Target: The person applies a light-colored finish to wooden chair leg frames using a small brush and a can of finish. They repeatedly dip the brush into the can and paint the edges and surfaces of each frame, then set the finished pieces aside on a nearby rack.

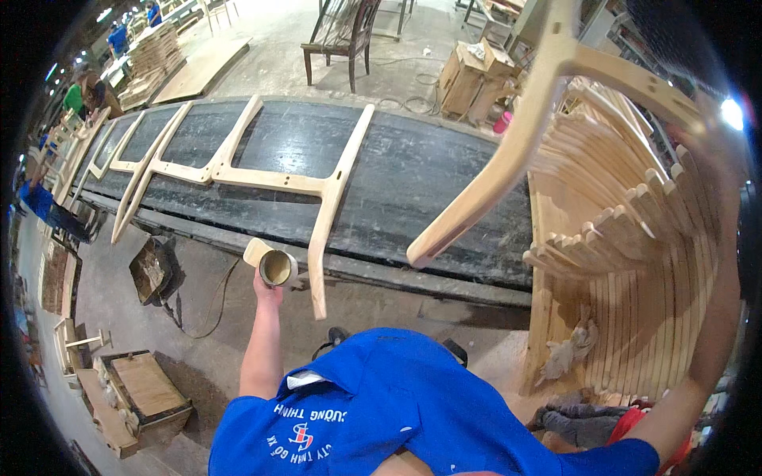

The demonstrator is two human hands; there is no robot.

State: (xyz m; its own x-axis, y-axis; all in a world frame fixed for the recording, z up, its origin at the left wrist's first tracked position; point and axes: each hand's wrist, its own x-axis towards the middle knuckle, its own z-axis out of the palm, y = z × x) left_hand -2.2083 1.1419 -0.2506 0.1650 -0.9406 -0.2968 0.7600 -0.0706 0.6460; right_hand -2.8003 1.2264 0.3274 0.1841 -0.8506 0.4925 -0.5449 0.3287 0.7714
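Observation:
My left hand (268,292) is closed round a small metal can (277,269) with pale contents, in front of the belt's near edge. A flat, light wooden piece (255,251) sticks out beside the can; its kind is unclear. At the upper right, my blurred right hand (711,141) grips the end of the crossbar of a pale wooden chair frame (520,139). This frame is raised, its long leg slanting over the black belt (444,186). Nearest the can, another wooden chair frame (337,194) lies on the belt, one leg overhanging its edge.
Many similar frames stand in a stack (635,214) at the right. A wooden box (151,385) and a dark bin (151,270) stand on the floor at the left. Beyond the belt are a dark chair (341,40) and a cabinet (468,75). Co-workers (48,210) stand far left.

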